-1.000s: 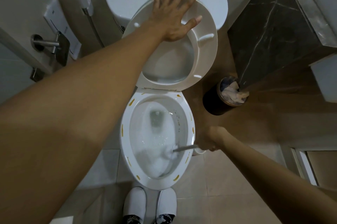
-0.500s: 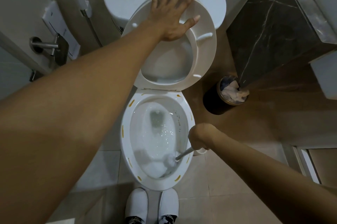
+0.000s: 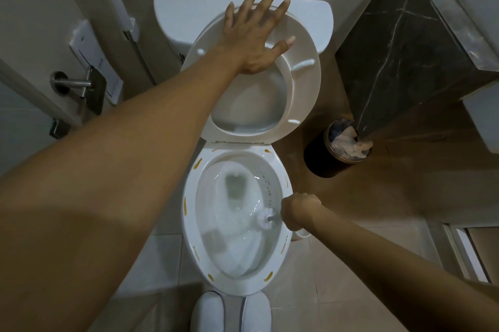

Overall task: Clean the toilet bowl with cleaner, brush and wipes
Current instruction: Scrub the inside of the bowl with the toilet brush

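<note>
Sweeping rightward, the brush (image 3: 266,215) now sits just beside the gripping right hand (image 3: 298,211); left hand (image 3: 255,40) presses flat on the raised seat (image 3: 305,80).

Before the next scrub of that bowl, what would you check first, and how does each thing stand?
1. Seat up, out of the way: ok, the left hand presses flat on it.
2. Grip on the brush: ok, the right hand is curled round its handle.
3. Brush head inside the bowl: ok, against the right wall.
4. Yellow marks on the rim: not ok, several remain.
5. Water level: cannot tell, foam hides it.
6. Feet clear of splashes: cannot tell; the white slippers stand close beneath the bowl's front.
</note>
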{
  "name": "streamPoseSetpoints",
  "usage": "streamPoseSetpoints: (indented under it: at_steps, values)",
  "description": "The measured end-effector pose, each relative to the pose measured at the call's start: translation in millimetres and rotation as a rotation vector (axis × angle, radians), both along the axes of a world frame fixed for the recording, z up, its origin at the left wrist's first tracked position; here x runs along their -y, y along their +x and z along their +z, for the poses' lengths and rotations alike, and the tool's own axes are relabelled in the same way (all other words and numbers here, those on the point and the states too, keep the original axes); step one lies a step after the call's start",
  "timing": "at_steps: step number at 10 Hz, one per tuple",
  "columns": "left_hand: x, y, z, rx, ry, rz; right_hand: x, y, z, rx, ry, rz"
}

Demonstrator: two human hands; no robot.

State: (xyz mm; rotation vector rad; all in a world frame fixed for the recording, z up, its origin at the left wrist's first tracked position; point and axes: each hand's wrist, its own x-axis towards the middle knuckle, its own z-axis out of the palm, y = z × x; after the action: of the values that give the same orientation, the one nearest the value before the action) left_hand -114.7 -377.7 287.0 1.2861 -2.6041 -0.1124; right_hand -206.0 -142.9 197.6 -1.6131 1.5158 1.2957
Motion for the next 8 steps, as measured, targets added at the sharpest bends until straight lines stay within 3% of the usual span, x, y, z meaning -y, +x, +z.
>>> streamPoseSetpoints:
  at_steps: [1, 3, 5, 6, 7, 8]
  values:
    - [0.6, 0.0, 0.1, 0.002, -0.003, -0.003, 1.2, 1.8, 5.8, 0.005, 0.106, -0.032]
    - [0.1, 0.2, 0.8, 0.003, -0.001, -0.007, 6.9, -23.1, -1.9, 0.017, -0.167, -0.199]
    - [-0.7, -0.4, 1.7, -0.004, -0.007, -0.006, 0.5, -21.8, 4.5, 0.033, 0.001, -0.163]
    - [-0.4, 0.2, 1.0, -0.007, -0.008, -0.006, -2.6, -23.8, -7.4, 0.008, -0.225, -0.192]
    - [-0.5, -0.1, 0.5, 0.002, -0.016, -0.007, -5.4, -24.7, -13.2, 0.006, -0.298, -0.198]
    - [-0.3, -0.1, 1.9, 0.000, -0.014, -0.004, -6.1, -24.3, -12.8, 0.006, -0.167, -0.172]
